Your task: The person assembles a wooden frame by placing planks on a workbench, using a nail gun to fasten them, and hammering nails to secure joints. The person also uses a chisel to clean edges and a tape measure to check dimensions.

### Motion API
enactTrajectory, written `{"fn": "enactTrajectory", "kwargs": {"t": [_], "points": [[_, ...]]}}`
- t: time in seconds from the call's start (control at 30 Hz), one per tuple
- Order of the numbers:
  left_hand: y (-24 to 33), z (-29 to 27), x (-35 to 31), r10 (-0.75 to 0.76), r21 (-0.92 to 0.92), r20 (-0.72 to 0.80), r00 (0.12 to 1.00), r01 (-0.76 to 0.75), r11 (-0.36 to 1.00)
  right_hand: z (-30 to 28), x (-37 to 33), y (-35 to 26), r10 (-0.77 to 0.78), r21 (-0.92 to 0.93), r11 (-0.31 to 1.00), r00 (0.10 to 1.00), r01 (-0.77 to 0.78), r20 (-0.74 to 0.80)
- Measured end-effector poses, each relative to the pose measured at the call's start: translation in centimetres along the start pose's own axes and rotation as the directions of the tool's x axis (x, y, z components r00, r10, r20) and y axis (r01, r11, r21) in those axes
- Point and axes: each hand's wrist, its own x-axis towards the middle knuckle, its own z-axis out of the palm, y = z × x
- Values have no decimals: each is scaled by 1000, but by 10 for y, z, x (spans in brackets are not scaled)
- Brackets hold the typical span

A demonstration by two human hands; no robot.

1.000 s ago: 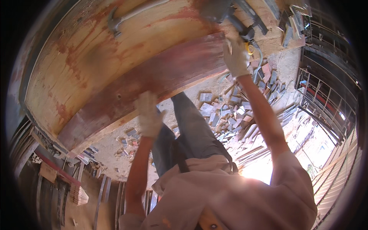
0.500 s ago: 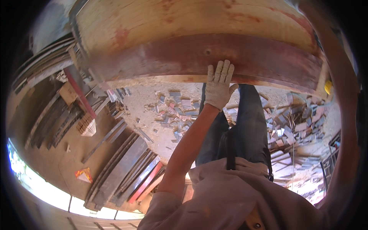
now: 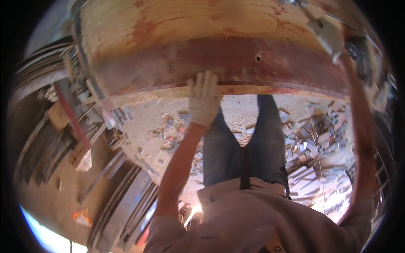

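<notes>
A dark red board [image 3: 168, 59] lies across the front of a larger yellowish wooden surface [image 3: 190, 17] with red stains. My left hand [image 3: 204, 99], in a pale work glove, rests with straight fingers against the board's near edge, palm down. At the far right my right hand [image 3: 329, 38], also gloved, is raised beside the board's right end. It appears closed around a thin rod-like handle [image 3: 303, 9] with a shiny metal end; blur hides its fingers. Right of the middle, the board has a small pale-rimmed hole [image 3: 258, 57].
Wood offcuts [image 3: 325, 139] lie heaped on the dusty floor at the right, and more are scattered between my legs and the left side. Long planks [image 3: 126, 206] are stacked at lower left. Dark machine parts [image 3: 358, 48] stand near my right arm.
My left hand has slid left along the board's edge. The hole now appears farther right, as the view has shifted. My right hand has come into view at upper right.
</notes>
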Motion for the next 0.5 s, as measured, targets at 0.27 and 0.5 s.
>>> {"fn": "enactTrajectory", "kwargs": {"t": [0.27,0.5], "points": [[-103,-17,-30,155,-29,24,988,-155,988,10,-167,-319,243,704,219,737,-676,631],[-133,-13,-38,129,-13,-63,990,-130,991,5,-189,-378,428,840,426,893,-336,140]]}}
